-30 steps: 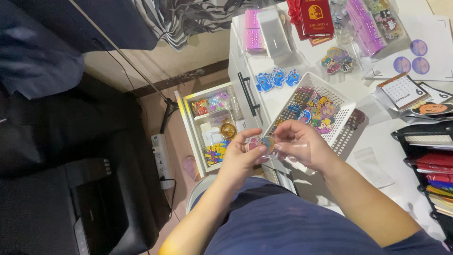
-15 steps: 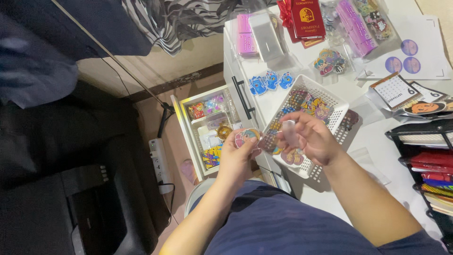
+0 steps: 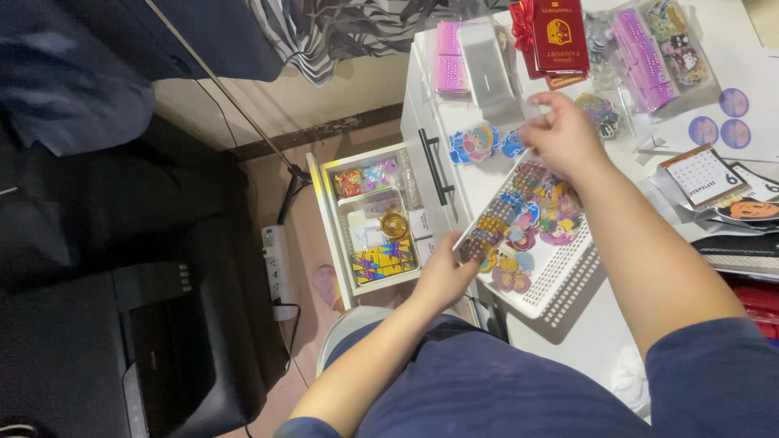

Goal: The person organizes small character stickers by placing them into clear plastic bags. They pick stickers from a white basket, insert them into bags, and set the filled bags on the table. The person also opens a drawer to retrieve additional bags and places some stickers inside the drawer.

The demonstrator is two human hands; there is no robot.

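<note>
My left hand [image 3: 442,280] rests at the near-left rim of a white mesh basket [image 3: 560,280] and grips a small colourful charm [image 3: 479,247] against that rim. The basket lies on the white desk and holds several flat cartoon charms [image 3: 535,219]. My right hand [image 3: 560,134] reaches past the basket's far end. Its fingertips pinch a clear plastic sleeve [image 3: 526,109] beside a stack of clear sleeves [image 3: 487,69].
An open white drawer [image 3: 329,219] with small packets and a tape roll sticks out left of the desk. On the desk are pink packets [image 3: 446,61], red booklets [image 3: 560,32], blue charms [image 3: 479,144] and a small calendar [image 3: 704,174]. A power strip [image 3: 280,272] lies on the floor.
My hands have separated. The right hand moved away from the left, up past the basket to the clear sleeves. The left hand dropped to the basket's near rim.
</note>
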